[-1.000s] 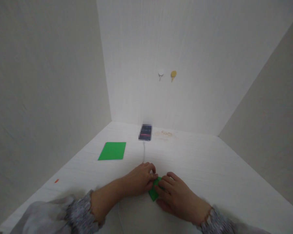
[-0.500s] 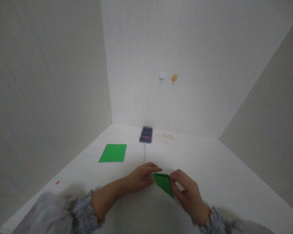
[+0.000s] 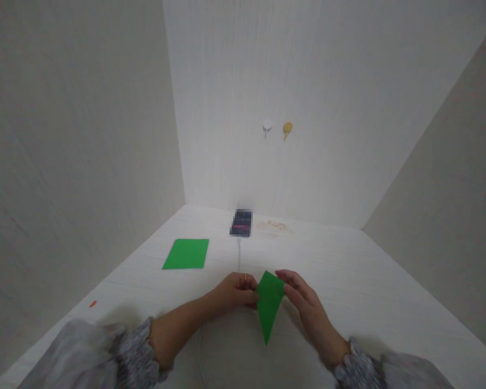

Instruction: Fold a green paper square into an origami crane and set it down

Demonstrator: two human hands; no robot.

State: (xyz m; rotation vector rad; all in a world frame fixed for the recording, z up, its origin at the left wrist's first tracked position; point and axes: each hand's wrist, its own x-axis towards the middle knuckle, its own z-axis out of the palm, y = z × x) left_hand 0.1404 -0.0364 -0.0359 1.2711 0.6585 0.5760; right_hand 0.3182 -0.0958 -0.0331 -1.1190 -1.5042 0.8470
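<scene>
L hand (image 3: 240, 290) pinches L edge of the folded green paper (image 3: 269, 301) btwn thumb & fingers; R hand (image 3: 308, 303), part-open, has fingertips at its R corner, can't tell if gripping. Paper's btwn hands, narrow pt twd wearer, green sheet (image 3: 186, 254) off to L. Prob. mid-fold; next crease'd need edges matched, then pressed flat.

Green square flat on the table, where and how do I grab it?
Probably by the near right corner of the green square, coming from its right: the left hand is on that side, though busy with the folded green paper. The square lies flat, so lift that corner, then pinch.
</scene>
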